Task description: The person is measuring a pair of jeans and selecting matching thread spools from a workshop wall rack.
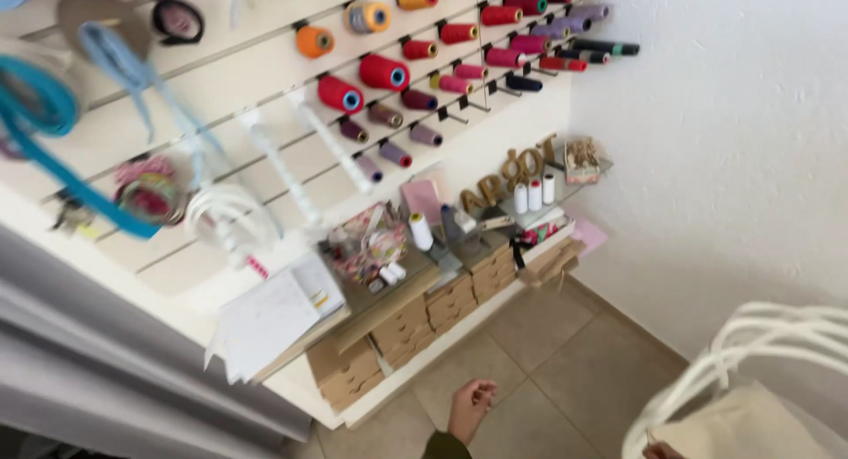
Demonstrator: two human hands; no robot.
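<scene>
Canvas tote bag (751, 424), cream, with white loop handles (777, 335), hung at lower right: judged light, soft, best gripped by the handles. Right hand (662, 450) barely visible at its edge, grip undeterminable. Left hand (470, 408) loosely curled, holding nothing. Beyond the fingers: cluttered surface (389, 291), thread spools (384, 72), tiled floor (548, 362).

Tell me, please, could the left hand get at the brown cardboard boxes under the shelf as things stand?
Probably yes. The left hand looks empty, fingers loosely curled, and only bare floor tiles lie between it and the cardboard boxes, whose fronts face out unobstructed.
</scene>
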